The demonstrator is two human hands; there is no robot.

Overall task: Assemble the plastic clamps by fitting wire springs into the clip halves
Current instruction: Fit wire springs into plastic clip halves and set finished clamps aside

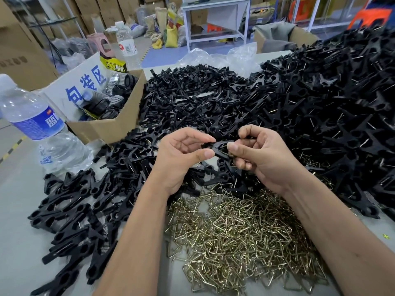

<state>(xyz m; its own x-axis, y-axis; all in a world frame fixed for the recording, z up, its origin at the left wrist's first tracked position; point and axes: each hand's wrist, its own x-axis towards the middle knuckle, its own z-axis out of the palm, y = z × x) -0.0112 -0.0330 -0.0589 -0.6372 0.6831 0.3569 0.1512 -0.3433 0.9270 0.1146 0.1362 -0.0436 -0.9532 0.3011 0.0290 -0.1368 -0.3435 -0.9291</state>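
Box (111,127): cardboard, open, at the left rear of the surface (19,210); filled with black ribbed parts (113,97); white sign (83,82) with blue characters leaning in it.
Near bottle (36,124): clear plastic, blue label, standing at the left edge, just beside the box.
Far bottle (126,43): clear, red-and-white label, standing behind the box.
Bags (218,56): clear plastic, crumpled at the far edge of the surface.
Clip halves (192,97): black, loose, heaped from the left front round to behind the hands.
Clamps (342,103): black, wire ends showing, in a high heap on the right.
Springs (235,236): brass-coloured wire triangles, heaped at the front, between and under the forearms.
Held clip (218,147): black, raised above the heaps, between the two hands, level with the fingertips; a glint of wire at its right end.
Left hand (181,157): fingers curled, thumb and forefinger pinching the clip's left end.
Right hand (263,154): fingers curled round the clip's right end, thumb pressed on top; whether a spring is seated there, cannot tell.
Background: stacked cartons, sacks, a white metal table (215,20) on the floor beyond.
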